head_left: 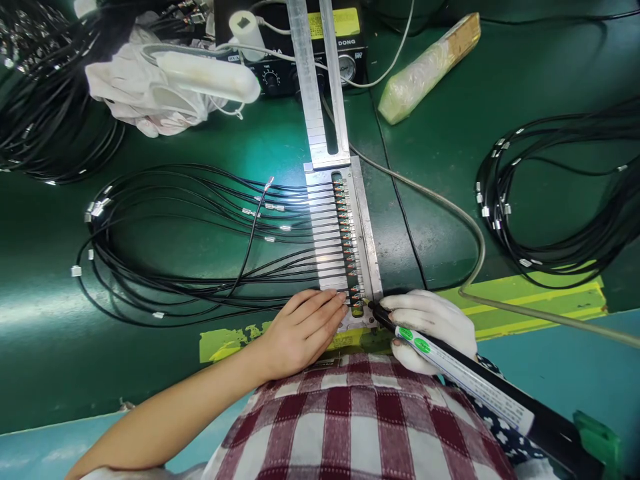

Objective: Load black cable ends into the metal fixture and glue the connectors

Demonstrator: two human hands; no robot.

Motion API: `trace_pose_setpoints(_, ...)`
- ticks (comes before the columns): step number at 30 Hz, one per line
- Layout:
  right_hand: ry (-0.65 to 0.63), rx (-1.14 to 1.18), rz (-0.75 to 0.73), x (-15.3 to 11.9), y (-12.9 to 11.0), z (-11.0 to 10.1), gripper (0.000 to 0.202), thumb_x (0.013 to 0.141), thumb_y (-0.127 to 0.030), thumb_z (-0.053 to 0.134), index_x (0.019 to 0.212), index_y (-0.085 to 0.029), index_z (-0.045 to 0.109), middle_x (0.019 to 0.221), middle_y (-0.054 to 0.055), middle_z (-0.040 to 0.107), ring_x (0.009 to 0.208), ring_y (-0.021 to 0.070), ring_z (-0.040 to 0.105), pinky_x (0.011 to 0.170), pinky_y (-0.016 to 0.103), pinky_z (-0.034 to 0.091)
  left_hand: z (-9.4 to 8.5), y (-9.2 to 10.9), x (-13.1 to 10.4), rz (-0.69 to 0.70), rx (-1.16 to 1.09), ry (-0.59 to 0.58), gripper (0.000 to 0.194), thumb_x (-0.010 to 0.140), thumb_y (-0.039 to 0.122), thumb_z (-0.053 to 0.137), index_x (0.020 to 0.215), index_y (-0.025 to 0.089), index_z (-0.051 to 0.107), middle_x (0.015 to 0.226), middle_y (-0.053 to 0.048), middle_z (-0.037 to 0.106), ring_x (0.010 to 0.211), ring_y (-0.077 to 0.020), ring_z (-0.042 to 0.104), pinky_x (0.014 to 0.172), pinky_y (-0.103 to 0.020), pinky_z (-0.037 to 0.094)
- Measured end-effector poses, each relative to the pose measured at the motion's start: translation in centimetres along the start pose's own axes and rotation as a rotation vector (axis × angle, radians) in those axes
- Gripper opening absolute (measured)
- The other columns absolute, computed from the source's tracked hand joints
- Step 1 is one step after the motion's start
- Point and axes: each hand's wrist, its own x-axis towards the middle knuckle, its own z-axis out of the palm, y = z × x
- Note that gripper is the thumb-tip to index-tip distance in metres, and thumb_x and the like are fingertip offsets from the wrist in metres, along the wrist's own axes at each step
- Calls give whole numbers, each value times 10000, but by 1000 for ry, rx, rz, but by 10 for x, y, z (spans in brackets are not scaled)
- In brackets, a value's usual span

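My bare left hand (304, 333) lies with its fingers stretched over the near end of a metal fixture (369, 247), touching the lowest black cables (280, 299). Side by side in the fixture's slots sit the cable ends, their small metal terminals (345, 230) lined up along a long opening. In a white glove, my right hand (440, 327) is closed around a black dispensing syringe (465, 380) with a white label and green stickers. Its thin tip is at the terminals near the fixture's lower end; whether it touches one I cannot tell.
Behind the fixture stands a black dispenser box (273, 77) with a gauge. White gloves (135, 87) lie left of it, a wrapped block (430, 70) right. Coiled cables (500, 200) lie at right, more (45, 120) at far left. A pale hose (465, 220) crosses the green table.
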Motion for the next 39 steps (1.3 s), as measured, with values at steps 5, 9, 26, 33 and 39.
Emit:
trace_pose_setpoints(5, -2, -9, 2, -1, 0, 0, 170, 830, -241, 647, 990, -186, 641, 955, 101, 768, 844, 204, 751, 760, 327, 613, 0, 0, 0, -6, -9, 1, 353, 904, 113, 574, 1256, 85, 601, 1209, -136, 703, 1191, -234, 608, 1029, -375, 450)
trace_pose_setpoints(9, 15, -1, 6, -1, 0, 1, 182, 818, -238, 659, 994, -195, 641, 958, 92, 770, 831, 213, 754, 753, 333, 620, 0, 0, 0, -7, -8, -2, 355, 907, 116, 566, 1260, 87, 598, 1216, -139, 700, 1199, -235, 604, 1029, -377, 452)
trace_pose_setpoints(26, 28, -26, -21, -4, -1, 2, 175, 840, -260, 657, 993, -177, 642, 956, 108, 767, 847, 210, 750, 745, 337, 618, 0, 1, 2, 10, 23, 10, 299, 931, 115, 518, 1215, 81, 609, 1208, -137, 705, 1150, -243, 628, 987, -388, 469)
trace_pose_setpoints(33, 102, 23, -97, -7, -3, -9, 149, 919, -277, 575, 991, -162, 637, 925, 137, 762, 812, 210, 748, 756, 350, 621, 0, 1, 1, 16, 1, -7, 310, 930, 105, 522, 1225, 51, 600, 1219, -156, 694, 1158, -260, 617, 980, -401, 468)
trace_pose_setpoints(39, -27, 9, -47, -12, -6, -4, 173, 859, -275, 635, 1000, -175, 631, 955, 121, 763, 822, 196, 742, 731, 338, 594, 1, 1, -1, 11, -29, -21, 343, 914, 96, 547, 1254, 60, 584, 1239, -160, 683, 1185, -266, 604, 995, -411, 468)
